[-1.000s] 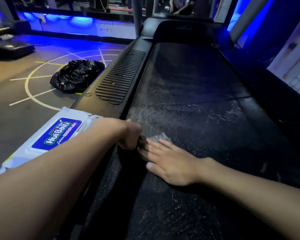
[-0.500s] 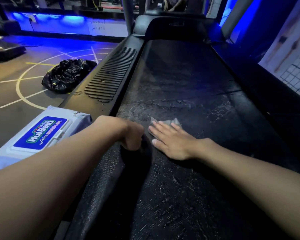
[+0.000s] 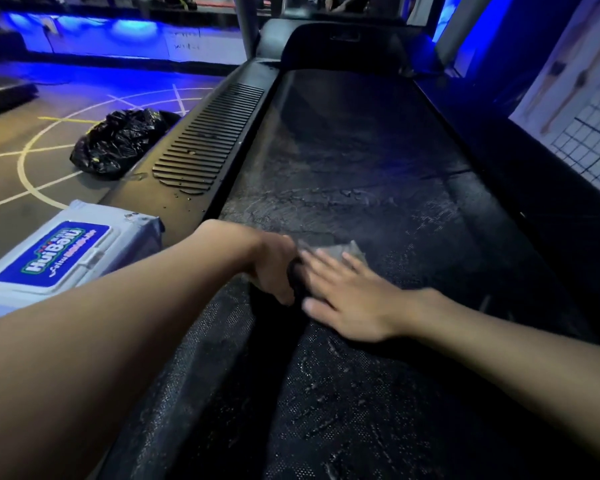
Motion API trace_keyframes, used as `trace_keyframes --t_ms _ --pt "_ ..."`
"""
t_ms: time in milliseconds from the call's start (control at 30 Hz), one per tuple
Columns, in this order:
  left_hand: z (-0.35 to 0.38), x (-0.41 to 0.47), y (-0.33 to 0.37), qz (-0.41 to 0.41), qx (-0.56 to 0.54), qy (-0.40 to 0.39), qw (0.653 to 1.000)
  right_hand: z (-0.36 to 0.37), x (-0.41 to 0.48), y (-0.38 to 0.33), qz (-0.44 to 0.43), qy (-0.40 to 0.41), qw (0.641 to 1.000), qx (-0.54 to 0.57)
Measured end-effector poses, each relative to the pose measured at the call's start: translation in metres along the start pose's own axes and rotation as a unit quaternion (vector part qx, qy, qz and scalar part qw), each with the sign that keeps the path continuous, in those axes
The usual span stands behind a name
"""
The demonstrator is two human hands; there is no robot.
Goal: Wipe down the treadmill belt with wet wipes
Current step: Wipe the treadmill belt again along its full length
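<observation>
The right hand [image 3: 354, 299], fingers straight, presses a crumpled grey wet wipe [image 3: 345, 251] on the black textured treadmill belt [image 3: 361, 150], near its left edge. The left hand [image 3: 274, 268] beside it has curled fingers; on what, I cannot tell.

Dim room, blue strip glow at back, wide-angle bending at edges, slight motion blur

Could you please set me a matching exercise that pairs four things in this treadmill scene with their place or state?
1. wipe pack
2. black bag
3. wipe
4. right hand

A. crumpled on the painted floor
B. laid flat, pressing down
C. white with a blue label
D. grey, on the belt, partly covered

Pairs: 1-C, 2-A, 3-D, 4-B
</observation>
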State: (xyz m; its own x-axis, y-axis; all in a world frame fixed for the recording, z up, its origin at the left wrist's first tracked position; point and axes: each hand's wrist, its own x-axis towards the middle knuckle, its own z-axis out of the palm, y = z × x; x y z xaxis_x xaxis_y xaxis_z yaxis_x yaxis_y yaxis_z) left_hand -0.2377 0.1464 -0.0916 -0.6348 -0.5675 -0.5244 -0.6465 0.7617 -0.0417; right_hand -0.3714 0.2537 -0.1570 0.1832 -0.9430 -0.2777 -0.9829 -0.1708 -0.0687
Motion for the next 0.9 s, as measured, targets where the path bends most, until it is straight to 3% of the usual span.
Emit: trace_keyframes --t_ms 100,267,433,633,733,800,900 --pt "-0.005 -0.004 0.008 0.0 0.017 -0.012 1.0 0.005 -0.03 0.005 -0.039 -0.014 0.999 -0.011" --pt "0.004 0.014 0.022 -0.016 0.046 -0.037 0.998 -0.008 -0.002 0.036 0.087 -0.003 0.996 0.02" --pt "0.007 0.011 0.036 -0.014 0.097 -0.022 0.995 0.011 -0.056 0.02 -0.02 -0.014 1.0 -0.001" --pt "0.002 0.013 0.05 0.039 0.052 -0.009 0.998 0.0 -0.024 0.058 0.101 -0.004 0.995 0.024" --pt "-0.003 0.01 0.053 0.046 -0.001 -0.025 0.999 0.011 -0.057 0.044 0.03 -0.012 0.999 0.017" --pt "-0.004 0.013 0.058 0.026 0.027 -0.035 0.999 0.014 -0.082 0.047 0.0 -0.024 0.999 0.025" --pt "0.002 0.02 0.071 0.0 0.095 -0.034 0.995 0.007 -0.071 0.08 0.075 -0.04 0.995 0.046"
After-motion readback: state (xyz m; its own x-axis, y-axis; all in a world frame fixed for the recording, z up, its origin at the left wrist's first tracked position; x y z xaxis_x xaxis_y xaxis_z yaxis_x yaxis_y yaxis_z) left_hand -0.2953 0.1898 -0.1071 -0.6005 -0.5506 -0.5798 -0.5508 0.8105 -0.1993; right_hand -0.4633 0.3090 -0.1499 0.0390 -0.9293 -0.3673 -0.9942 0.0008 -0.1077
